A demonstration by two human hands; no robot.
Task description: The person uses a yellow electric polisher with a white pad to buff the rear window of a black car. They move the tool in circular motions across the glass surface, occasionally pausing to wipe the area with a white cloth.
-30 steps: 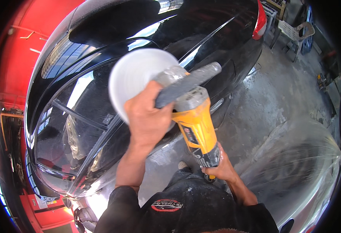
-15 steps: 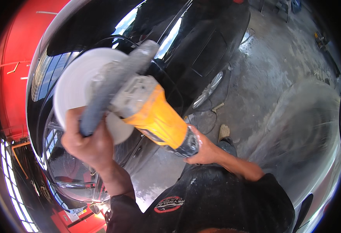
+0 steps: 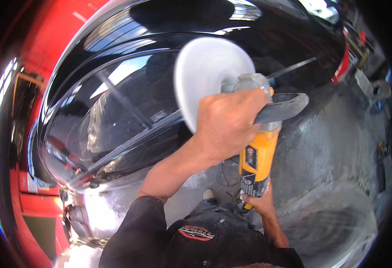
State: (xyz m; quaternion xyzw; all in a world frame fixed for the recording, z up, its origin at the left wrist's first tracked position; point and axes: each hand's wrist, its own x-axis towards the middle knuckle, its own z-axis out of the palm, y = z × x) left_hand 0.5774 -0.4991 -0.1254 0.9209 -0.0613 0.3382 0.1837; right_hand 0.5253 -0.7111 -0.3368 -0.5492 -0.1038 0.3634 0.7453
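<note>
I am holding a yellow and black polisher point(image 3: 264, 149) in both hands, with its rear end toward my body. A large white round pad point(image 3: 205, 67) on its head is smeared as though spinning, and it faces the black car point(image 3: 289, 40). Whether the pad touches the paint I cannot tell. My left hand point(image 3: 227, 123) is closed around the dark curved front handle point(image 3: 289, 107). Lower down, my right hand point(image 3: 262, 203) wraps the black rear end of the polisher, its fingers partly hidden behind the housing.
Car side windows point(image 3: 129, 96) with dark trim lie to the left of the pad. A grey concrete floor point(image 3: 325, 138) spreads on the right, with a dull grey curved panel point(image 3: 334, 223) near me. Red walls point(image 3: 37, 49) stand at far left, and a dark cord point(image 3: 225, 174) hangs below the polisher.
The polisher has swung to the right across the view and now points more straight ahead. My view has also shifted along the car, showing more windows. Both hands keep their grip.
</note>
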